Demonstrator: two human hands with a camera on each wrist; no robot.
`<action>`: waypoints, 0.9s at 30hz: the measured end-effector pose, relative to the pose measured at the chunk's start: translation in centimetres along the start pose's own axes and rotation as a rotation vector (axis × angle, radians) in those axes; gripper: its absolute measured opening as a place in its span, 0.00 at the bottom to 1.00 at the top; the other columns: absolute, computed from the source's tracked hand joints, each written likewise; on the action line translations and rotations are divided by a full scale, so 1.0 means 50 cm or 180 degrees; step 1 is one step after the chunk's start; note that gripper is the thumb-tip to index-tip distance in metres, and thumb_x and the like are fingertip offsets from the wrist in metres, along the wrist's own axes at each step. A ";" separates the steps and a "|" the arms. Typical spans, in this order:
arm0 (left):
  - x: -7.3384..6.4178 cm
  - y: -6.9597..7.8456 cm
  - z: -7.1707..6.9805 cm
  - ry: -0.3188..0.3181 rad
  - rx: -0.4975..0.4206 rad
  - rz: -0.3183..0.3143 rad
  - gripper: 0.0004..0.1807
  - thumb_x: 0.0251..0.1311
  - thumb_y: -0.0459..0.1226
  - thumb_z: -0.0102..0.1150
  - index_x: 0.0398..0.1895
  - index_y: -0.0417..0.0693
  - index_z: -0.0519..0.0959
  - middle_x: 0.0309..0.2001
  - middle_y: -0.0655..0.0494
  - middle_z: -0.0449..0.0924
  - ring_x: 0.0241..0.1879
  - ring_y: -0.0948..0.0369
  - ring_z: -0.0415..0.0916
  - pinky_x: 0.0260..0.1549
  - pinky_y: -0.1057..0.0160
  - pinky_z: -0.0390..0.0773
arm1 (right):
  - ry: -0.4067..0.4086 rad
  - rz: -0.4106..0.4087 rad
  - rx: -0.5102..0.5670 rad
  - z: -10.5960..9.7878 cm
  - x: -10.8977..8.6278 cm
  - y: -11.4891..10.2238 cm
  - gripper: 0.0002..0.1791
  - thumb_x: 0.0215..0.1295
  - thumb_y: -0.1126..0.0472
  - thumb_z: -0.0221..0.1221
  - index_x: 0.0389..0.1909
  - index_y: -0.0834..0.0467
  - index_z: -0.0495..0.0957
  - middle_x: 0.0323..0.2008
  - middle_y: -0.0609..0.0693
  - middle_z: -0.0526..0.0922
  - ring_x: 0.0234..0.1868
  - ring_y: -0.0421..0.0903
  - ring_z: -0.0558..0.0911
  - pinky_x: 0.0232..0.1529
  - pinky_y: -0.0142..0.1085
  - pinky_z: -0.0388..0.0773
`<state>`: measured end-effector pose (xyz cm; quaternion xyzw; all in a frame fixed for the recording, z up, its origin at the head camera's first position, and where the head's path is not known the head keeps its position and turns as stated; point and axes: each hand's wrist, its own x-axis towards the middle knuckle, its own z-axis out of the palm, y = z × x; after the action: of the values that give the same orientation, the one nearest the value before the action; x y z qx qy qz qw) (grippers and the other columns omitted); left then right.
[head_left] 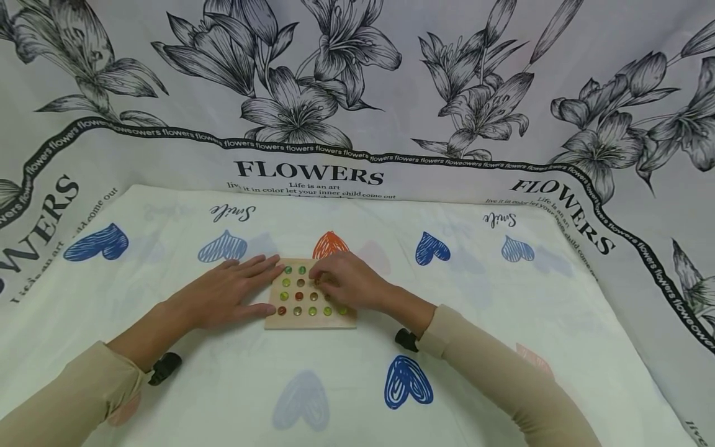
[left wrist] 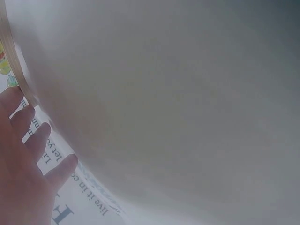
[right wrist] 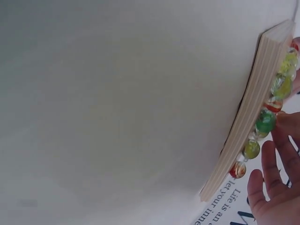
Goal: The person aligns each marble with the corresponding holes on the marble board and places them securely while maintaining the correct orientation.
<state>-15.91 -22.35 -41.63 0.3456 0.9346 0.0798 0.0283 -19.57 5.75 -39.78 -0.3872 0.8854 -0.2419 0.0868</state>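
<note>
A pale wooden board (head_left: 279, 323) lies flat on the cloth, bearing rows of glass marbles (head_left: 312, 311) in green, yellow and red-orange. My left hand (head_left: 226, 293) rests at the board's left side, fingers extended, index fingertip and thumb at its edge. In the left wrist view, the left hand's spread fingers (left wrist: 35, 140) reach the board's edge (left wrist: 14, 61). Over the board's upper right part, my right hand (head_left: 354, 282) brings thumb and index finger together on a marble, mostly hidden by the fingers. The right wrist view shows those fingertips (right wrist: 281, 117) beside a green marble (right wrist: 266, 121).
A white cloth (head_left: 223, 397) with printed hearts covers the table. Behind it hangs a flower-printed sheet (head_left: 458, 180). Dark bands (head_left: 165, 369) show at both wrists, below the sleeve cuffs.
</note>
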 end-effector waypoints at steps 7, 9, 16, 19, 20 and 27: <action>0.002 0.001 0.000 0.0005 0.0017 0.0029 0.42 0.67 0.65 0.46 0.77 0.52 0.60 0.76 0.51 0.57 0.73 0.46 0.59 0.63 0.35 0.65 | 0.0068 0.0028 -0.0113 0.007 0.005 -0.003 0.11 0.66 0.64 0.63 0.47 0.51 0.85 0.42 0.39 0.84 0.44 0.37 0.75 0.54 0.32 0.73; 0.002 0.002 -0.001 0.0000 0.0019 0.0029 0.42 0.67 0.65 0.46 0.77 0.52 0.60 0.76 0.51 0.57 0.73 0.46 0.59 0.63 0.35 0.65 | 0.0082 0.0045 -0.0141 0.010 0.006 -0.003 0.10 0.66 0.64 0.63 0.46 0.51 0.85 0.41 0.38 0.83 0.44 0.37 0.75 0.54 0.32 0.73; 0.004 0.003 -0.003 -0.0003 0.0032 0.0043 0.42 0.67 0.65 0.46 0.77 0.51 0.60 0.76 0.51 0.58 0.73 0.46 0.59 0.63 0.35 0.65 | 0.0073 0.0067 -0.0208 0.007 0.003 -0.003 0.12 0.66 0.63 0.63 0.49 0.51 0.84 0.43 0.40 0.84 0.47 0.38 0.77 0.59 0.35 0.71; 0.004 0.003 -0.002 0.0005 0.0031 0.0048 0.42 0.67 0.65 0.46 0.77 0.51 0.60 0.76 0.50 0.57 0.73 0.46 0.59 0.63 0.36 0.65 | 0.0113 0.0043 -0.0163 -0.002 -0.002 -0.001 0.12 0.66 0.63 0.64 0.50 0.53 0.84 0.45 0.41 0.85 0.49 0.39 0.78 0.60 0.36 0.71; 0.004 0.003 -0.002 0.0009 0.0027 0.0048 0.42 0.67 0.65 0.46 0.77 0.51 0.60 0.76 0.51 0.57 0.73 0.46 0.59 0.63 0.36 0.65 | 0.0138 0.0037 -0.0127 -0.007 -0.004 0.001 0.12 0.66 0.63 0.64 0.50 0.53 0.84 0.45 0.42 0.86 0.49 0.39 0.79 0.60 0.36 0.71; 0.004 0.003 -0.002 0.0011 0.0023 0.0048 0.42 0.68 0.65 0.47 0.77 0.51 0.60 0.76 0.50 0.57 0.73 0.46 0.58 0.64 0.36 0.64 | 0.0232 0.0140 0.0054 -0.056 -0.056 0.022 0.15 0.67 0.61 0.62 0.53 0.56 0.82 0.49 0.46 0.85 0.53 0.45 0.78 0.60 0.42 0.72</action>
<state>-15.98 -22.11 -41.51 0.3526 0.9322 0.0772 0.0248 -19.30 9.43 -37.98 -0.3579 0.8942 -0.2614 0.0631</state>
